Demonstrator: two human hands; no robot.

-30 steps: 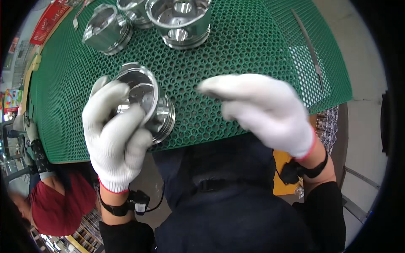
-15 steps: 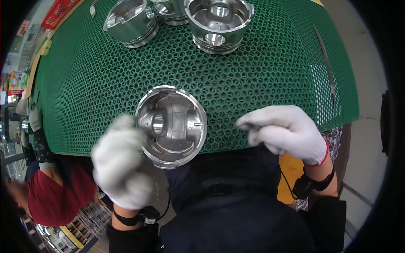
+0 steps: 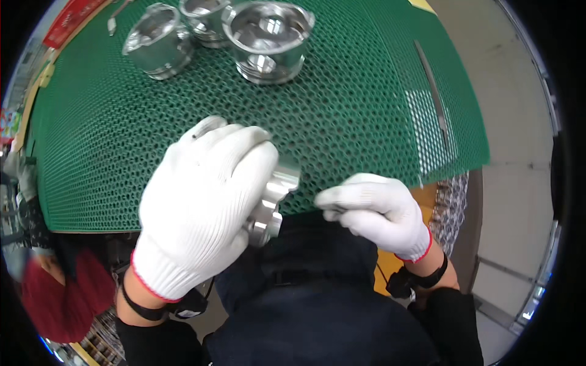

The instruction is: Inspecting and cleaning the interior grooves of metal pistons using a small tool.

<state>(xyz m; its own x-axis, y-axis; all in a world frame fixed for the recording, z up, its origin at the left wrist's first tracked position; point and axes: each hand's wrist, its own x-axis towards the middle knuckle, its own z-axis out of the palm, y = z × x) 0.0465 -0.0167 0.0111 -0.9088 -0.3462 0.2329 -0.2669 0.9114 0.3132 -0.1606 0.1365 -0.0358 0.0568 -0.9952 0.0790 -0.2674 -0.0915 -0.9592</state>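
Observation:
My left hand point(image 3: 204, 204), in a white knit glove, is wrapped over a shiny metal piston point(image 3: 278, 186) at the near edge of the green mat. The piston is tilted, its open side no longer facing up, and most of it is hidden behind the glove. To its right, apart from it, my right hand point(image 3: 379, 215) is held closed in a pinch, thumb against the fingers. Whatever those fingertips hold, if anything, cannot be made out.
A green honeycomb mat point(image 3: 348, 128) covers the table. Three more pistons point(image 3: 268, 55) stand at its far side. A long thin dark strip point(image 3: 432, 91) lies at the right. A co-worker's red clothing point(image 3: 67, 296) shows at the lower left.
My left hand has come over the piston, gripped it and tipped it from open side up. My right hand stays pinched. The whole view has shifted a little.

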